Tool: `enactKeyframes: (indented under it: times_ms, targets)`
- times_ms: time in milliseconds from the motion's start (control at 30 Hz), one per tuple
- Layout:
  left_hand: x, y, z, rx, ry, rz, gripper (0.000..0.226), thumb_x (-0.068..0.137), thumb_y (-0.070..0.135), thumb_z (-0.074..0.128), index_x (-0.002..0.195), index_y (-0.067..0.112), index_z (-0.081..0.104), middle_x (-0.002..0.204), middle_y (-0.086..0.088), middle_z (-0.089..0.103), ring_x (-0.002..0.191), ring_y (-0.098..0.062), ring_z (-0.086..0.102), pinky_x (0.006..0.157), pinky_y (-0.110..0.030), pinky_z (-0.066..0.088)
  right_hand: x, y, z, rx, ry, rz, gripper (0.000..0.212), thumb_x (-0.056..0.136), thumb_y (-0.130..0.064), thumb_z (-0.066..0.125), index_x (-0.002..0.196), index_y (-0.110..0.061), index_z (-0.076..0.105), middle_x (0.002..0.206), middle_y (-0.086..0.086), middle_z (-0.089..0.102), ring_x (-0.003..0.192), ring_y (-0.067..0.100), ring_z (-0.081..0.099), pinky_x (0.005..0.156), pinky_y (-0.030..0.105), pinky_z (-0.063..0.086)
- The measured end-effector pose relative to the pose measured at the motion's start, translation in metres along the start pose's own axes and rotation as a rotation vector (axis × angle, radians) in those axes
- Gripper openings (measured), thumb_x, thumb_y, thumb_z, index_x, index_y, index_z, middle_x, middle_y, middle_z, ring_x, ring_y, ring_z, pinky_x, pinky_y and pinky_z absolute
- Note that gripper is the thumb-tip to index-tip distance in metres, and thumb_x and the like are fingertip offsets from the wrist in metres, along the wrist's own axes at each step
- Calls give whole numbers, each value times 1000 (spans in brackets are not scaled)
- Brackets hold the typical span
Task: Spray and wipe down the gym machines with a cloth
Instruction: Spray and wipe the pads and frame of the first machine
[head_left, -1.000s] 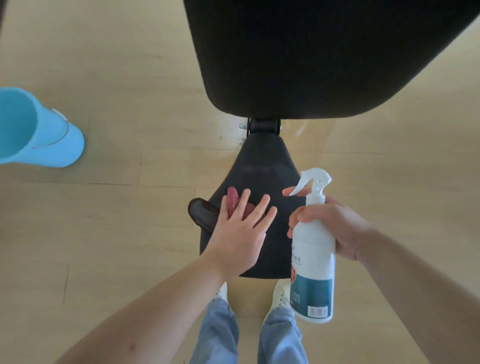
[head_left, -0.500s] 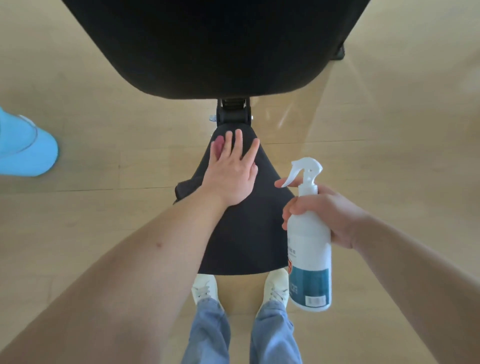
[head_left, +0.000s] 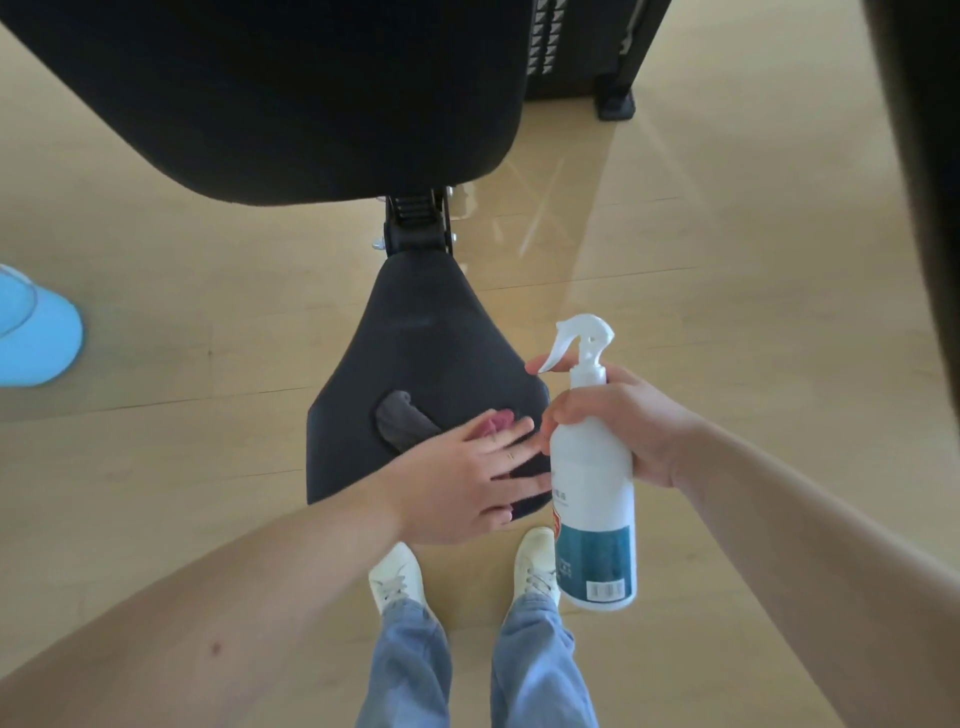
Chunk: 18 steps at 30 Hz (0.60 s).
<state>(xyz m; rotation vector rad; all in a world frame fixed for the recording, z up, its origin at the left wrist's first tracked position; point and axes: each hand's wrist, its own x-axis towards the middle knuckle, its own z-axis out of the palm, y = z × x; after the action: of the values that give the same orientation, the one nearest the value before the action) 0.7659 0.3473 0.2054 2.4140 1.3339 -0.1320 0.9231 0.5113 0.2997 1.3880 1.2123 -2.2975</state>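
A black padded machine seat (head_left: 426, 332) stands in the middle over the wooden floor, with a large black back pad (head_left: 291, 88) above it. My left hand (head_left: 467, 480) lies flat with straight fingers on a dark grey and pink cloth (head_left: 402, 423) at the seat's near right corner. Most of the cloth is hidden under the palm. My right hand (head_left: 628, 421) grips the neck of a white spray bottle (head_left: 592, 467) held upright beside the seat's right edge, forefinger on the trigger.
A light blue bucket (head_left: 31, 332) sits on the floor at the left edge. A black machine frame with a foot (head_left: 615, 101) stands at the back right. A dark upright (head_left: 924, 208) runs down the right edge. My white shoes (head_left: 397, 579) are under the seat's near edge.
My left hand slid the cloth from the seat's narrow far end back to its near right corner. The bottle stayed at the right. The view shifted, showing the frame at the back right.
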Motion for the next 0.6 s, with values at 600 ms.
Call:
enactKeyframes:
  times_ms: [600]
  targets:
    - [45, 9, -6, -16, 95, -155, 47, 109, 40, 34, 137, 9, 58, 158, -24, 38, 152, -42, 22, 121, -56, 26, -6, 1, -18, 26, 10, 6, 53, 71, -8, 64, 118, -31, 70, 91, 19, 67, 79, 32, 67, 75, 46, 59]
